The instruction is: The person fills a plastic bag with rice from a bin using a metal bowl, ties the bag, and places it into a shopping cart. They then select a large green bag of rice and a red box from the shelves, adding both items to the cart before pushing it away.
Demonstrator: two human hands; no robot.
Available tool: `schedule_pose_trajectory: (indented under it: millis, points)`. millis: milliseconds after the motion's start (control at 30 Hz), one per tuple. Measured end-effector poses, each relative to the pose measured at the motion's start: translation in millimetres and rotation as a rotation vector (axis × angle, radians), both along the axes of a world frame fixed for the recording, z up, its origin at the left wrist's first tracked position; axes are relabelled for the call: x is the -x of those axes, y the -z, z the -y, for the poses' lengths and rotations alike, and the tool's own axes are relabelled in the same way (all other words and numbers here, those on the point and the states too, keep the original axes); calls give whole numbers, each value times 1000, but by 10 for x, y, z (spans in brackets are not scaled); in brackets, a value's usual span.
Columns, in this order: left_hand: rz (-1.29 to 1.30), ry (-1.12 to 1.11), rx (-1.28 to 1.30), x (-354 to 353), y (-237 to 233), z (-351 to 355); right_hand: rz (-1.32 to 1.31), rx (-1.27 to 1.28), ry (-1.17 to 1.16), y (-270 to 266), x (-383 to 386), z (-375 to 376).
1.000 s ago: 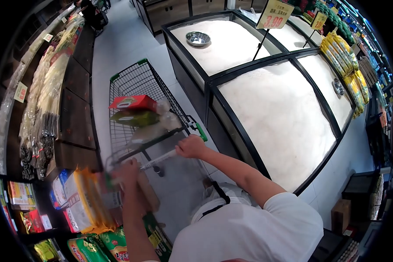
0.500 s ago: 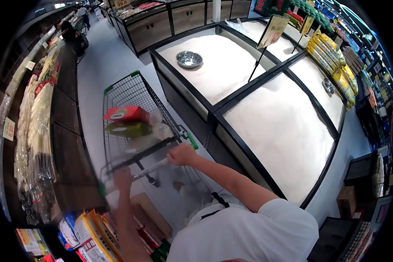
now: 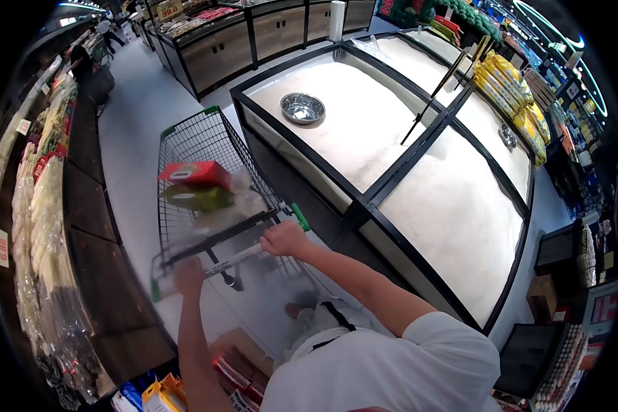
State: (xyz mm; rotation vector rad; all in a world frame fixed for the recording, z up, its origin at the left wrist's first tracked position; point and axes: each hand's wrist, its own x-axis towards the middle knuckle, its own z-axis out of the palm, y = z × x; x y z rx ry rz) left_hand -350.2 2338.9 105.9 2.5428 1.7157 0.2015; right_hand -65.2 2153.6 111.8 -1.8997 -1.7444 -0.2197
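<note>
Both hands are on the handle bar [image 3: 235, 259] of a wire shopping cart [image 3: 189, 141] with green corners. My left hand [image 3: 189, 275], somewhat blurred, is wrapped round the bar's left part. Further right, my right hand [image 3: 283, 238] grips the same bar near the green end piece. In the cart lie a red package [image 3: 198, 173], a green package [image 3: 198, 198] beside it, and blurred clear bags [image 3: 247, 202] nearer the handle.
Right of the cart stands a black-framed bin of white grains [image 3: 453, 220], with a metal bowl [image 3: 302, 108] in one section. Shelves of bagged dry goods [image 3: 42, 226] line the left. People [image 3: 108, 31] are far up the aisle. Bags [image 3: 165, 395] lie bottom left.
The view has shifted along the aisle; the left shelf and the bin sit differently in it. The sign over the bin now appears edge-on. Both hands still hold the handle bar.
</note>
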Motion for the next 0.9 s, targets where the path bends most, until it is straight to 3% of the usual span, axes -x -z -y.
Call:
schedule_pose_trajectory:
  millis: [267, 533, 567, 600, 700, 767, 900]
  points:
    - [7, -99, -10, -549, -114, -44, 1, 25, -3, -101, -492, -39]
    - [50, 11, -109, -990, 126, -227, 14, -16, 10, 170, -937, -155]
    - [-28, 122, -125, -1115, 118, -166, 19, -25, 3, 203, -1068, -47]
    - [23, -54, -42, -1386, 169, -15, 25, -34, -4, 201, -1329, 118]
    - [-2, -24, 32, -2460, -126, 427, 21, -5, -26, 14, -2414, 531]
    - [-21, -34, 28, -2966, -283, 394, -5, -82, -37, -53, -2928, 482]
    - [-88, -31, 31, -3261, -349, -191, -29, -71, -25, -169, -3199, -23]
